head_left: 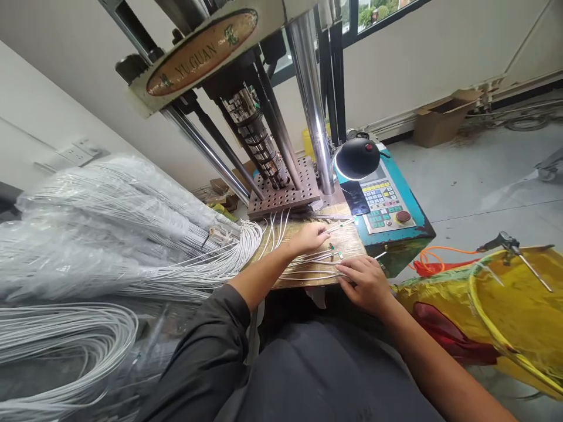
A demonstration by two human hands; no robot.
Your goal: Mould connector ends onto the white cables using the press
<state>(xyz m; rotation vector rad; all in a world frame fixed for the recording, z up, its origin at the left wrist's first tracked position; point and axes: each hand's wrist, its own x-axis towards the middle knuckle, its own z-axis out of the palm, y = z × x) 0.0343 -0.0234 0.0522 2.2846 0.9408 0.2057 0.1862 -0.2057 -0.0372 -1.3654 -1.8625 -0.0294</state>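
Lap: dark trousers fill bottom centre, dark sleeve pushed up on left arm.
Right hand: palm down on near edge of counter, fingers loosely curled over ends of white wires; pinch or mere press, cannot tell.
Left hand: farther in on counter, fingers bent, tips closed on a thin wire end pointing right toward control panel.
White wires: fanned flat across the wooden counter between both hands, some with small green tips.
Wire bundles: big white coils in clear plastic, left of counter, strands trailing onto it.
Press: steel columns and perforated plate just behind counter, oval "YU GUAN" plate on top.
Control panel: teal housing, coloured keys, red button, right of plate; black lamp above it.
Yellow sack: right of the right forearm.
Cardboard box: on floor, far right by wall.
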